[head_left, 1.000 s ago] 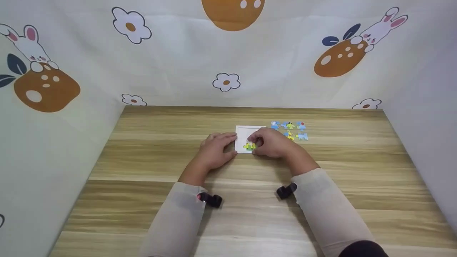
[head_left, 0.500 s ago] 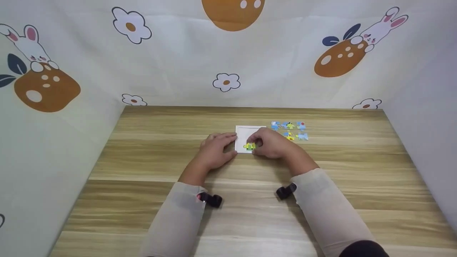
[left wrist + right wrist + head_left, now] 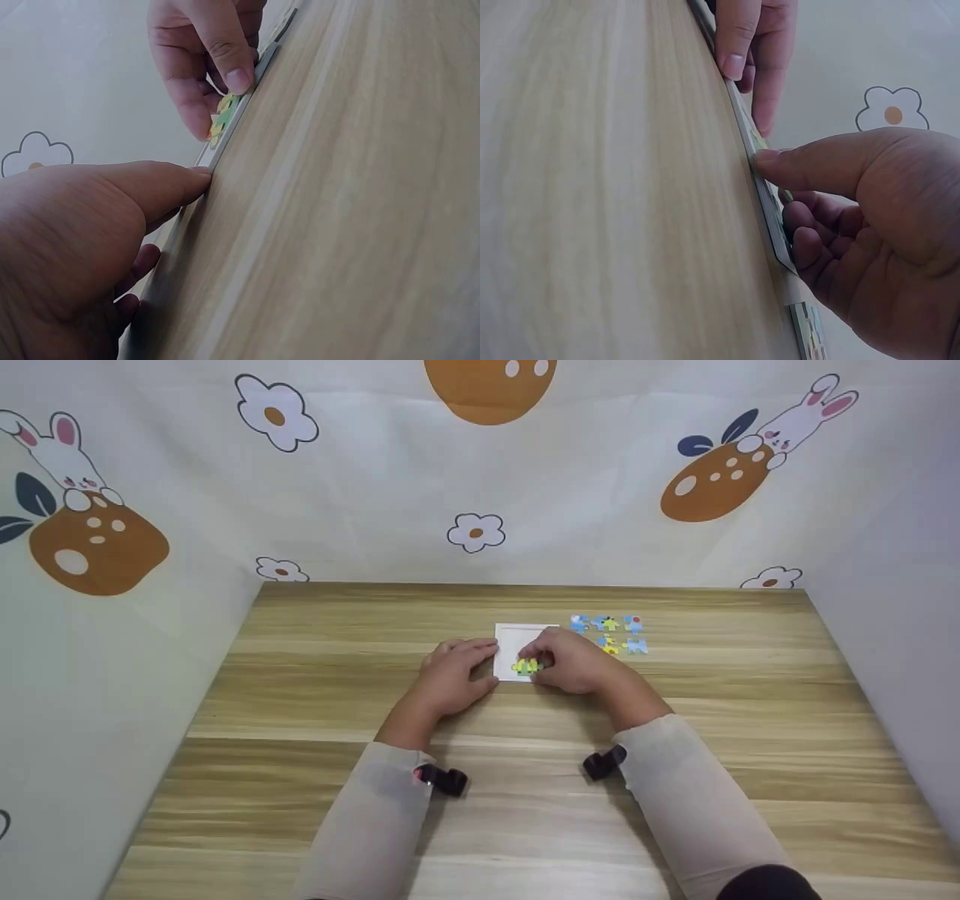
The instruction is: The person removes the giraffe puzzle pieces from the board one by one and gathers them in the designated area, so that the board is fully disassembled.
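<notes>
A small white puzzle tray (image 3: 506, 654) lies flat near the middle of the table. My left hand (image 3: 450, 676) rests at its left side, thumb and fingers extended, fingertips touching the rim. Inside the tray's lower part sits a yellow-and-green jigsaw piece (image 3: 525, 667), which the left wrist view shows from the side. Over the tray's right side, my right hand (image 3: 574, 661) has its fingers curled and pinches at the yellow-and-green area. In the right wrist view, my right thumb (image 3: 780, 165) meets the tray's near edge; the curled fingers partly hide the pieces.
Several loose jigsaw pieces lie right of the tray, including a blue one with a red spot (image 3: 634, 624), a yellow one (image 3: 608, 646) and a light blue one (image 3: 636, 646). Behind the wooden table (image 3: 480, 825) hangs a patterned curtain (image 3: 375, 495).
Slightly more of the yellow-and-green area shows beside my right fingertips, which have shifted a little. My left hand and the tray stay in place.
</notes>
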{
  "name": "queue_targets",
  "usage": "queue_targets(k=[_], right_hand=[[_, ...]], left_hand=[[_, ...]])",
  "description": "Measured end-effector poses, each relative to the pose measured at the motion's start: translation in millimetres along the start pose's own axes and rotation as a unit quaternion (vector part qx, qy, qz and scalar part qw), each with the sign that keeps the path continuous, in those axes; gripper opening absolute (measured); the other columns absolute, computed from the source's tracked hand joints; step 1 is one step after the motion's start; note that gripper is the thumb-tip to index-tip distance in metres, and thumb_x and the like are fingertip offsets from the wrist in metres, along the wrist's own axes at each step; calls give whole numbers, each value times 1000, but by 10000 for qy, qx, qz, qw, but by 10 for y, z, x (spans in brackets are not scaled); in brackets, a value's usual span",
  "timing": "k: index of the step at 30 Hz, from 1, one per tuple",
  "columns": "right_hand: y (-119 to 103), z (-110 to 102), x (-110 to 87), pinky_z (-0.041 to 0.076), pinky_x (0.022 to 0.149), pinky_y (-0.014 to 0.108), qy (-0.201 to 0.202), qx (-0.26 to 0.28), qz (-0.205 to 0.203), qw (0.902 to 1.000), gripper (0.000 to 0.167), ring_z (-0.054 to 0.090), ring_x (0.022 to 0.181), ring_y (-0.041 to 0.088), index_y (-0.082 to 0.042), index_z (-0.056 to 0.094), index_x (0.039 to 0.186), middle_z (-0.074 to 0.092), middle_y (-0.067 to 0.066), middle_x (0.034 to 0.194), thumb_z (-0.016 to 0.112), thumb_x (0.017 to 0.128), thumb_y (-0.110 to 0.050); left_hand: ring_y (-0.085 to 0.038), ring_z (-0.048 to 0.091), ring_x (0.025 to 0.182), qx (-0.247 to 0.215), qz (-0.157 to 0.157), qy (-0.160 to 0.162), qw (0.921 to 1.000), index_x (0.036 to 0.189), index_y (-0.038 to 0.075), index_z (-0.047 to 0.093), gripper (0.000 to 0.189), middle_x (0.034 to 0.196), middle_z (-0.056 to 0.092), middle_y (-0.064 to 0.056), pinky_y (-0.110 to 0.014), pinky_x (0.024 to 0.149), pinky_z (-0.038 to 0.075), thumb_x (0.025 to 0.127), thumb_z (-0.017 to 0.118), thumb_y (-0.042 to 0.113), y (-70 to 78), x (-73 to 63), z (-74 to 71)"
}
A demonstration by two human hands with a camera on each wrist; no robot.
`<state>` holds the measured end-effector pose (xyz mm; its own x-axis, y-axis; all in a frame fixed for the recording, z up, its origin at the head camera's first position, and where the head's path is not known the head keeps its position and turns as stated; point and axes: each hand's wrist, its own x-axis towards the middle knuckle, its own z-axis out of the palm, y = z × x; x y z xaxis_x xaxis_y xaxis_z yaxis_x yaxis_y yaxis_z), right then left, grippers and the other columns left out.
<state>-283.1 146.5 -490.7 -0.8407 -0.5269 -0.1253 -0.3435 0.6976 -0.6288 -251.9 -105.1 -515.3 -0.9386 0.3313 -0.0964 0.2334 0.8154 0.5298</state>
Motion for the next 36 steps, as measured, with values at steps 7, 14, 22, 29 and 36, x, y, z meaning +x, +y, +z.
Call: queue_targets(k=[7, 14, 22, 29, 36], right_hand=[[37, -1, -3, 56, 100, 43, 111, 79, 5, 9999, 36, 65, 107, 23, -9, 77, 129, 74, 9, 119, 76, 93, -5], [51, 12, 10, 57, 95, 40, 75, 78, -89, 9999, 35, 66, 104, 21, -8, 78, 126, 75, 9, 116, 77, 90, -5], [12, 32, 16, 55, 93, 39, 5, 16, -35, 10000, 39, 64, 101, 21, -10, 78, 124, 73, 6, 113, 87, 86, -17], [-10, 6, 5, 56, 92, 38, -2, 141, -35, 9999, 37, 65, 99, 20, -9, 78, 123, 74, 7, 114, 85, 87, -13], [45, -222, -110, 54, 88, 34, 157, 469, 61, 9988, 41, 63, 98, 20, -14, 78, 126, 73, 5, 111, 82, 86, -9]], left_hand=[[-28, 35, 158, 20, 31, 50, 10000, 157, 30, 56, 57, 168, 46, 17, -60, 128, 25, 103, 69, 43, -7, 11, 13], [-27, 35, 158, 25, -6, 30, 10000, 158, 31, 55, 57, 168, 46, 17, -60, 129, 24, 103, 69, 44, -7, 14, 15], [-26, 35, 157, 2, -67, 1, 10000, 158, 33, 54, 58, 168, 46, 17, -58, 128, 24, 103, 69, 44, 10, 7, 1], [-27, 35, 158, 21, 1, 18, 10000, 158, 31, 55, 57, 168, 46, 16, -61, 127, 25, 103, 69, 43, 8, 5, -4], [-27, 34, 159, 50, -35, -24, 10000, 158, 31, 55, 57, 169, 45, 16, -61, 128, 24, 104, 68, 43, 8, 5, 3]])
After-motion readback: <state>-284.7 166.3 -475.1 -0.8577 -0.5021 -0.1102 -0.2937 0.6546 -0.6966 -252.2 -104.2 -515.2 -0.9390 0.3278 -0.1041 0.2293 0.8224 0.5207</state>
